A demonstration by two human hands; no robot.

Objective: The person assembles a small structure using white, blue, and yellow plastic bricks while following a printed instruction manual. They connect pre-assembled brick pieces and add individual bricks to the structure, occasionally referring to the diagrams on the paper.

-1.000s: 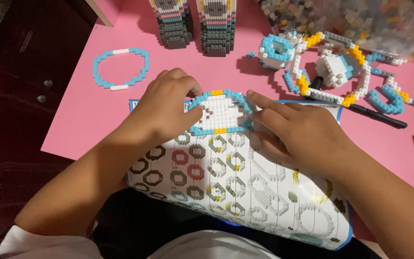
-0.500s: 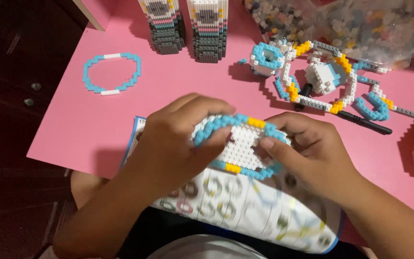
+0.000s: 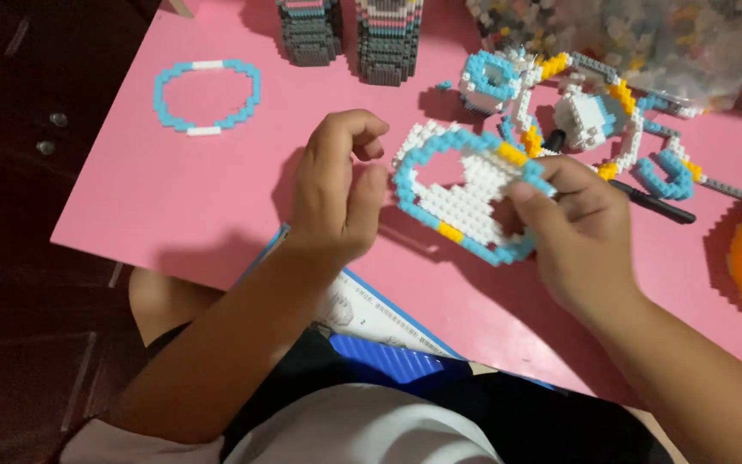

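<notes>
We log right hand point(image 3: 581, 236) fingers pinching the flat white brick panel with light-blue rim point(image 3: 465, 189), held above the pink surface point(image 3: 173, 198) | left hand point(image 3: 337, 189) curled loosely, holding nothing | panel seems light, stiff, brittle at joints; best held by the rim.

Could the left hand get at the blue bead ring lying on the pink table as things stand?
Probably yes. The left hand is empty and loosely curled, and only bare pink table lies between it and the blue ring; nothing blocks the way.
</notes>
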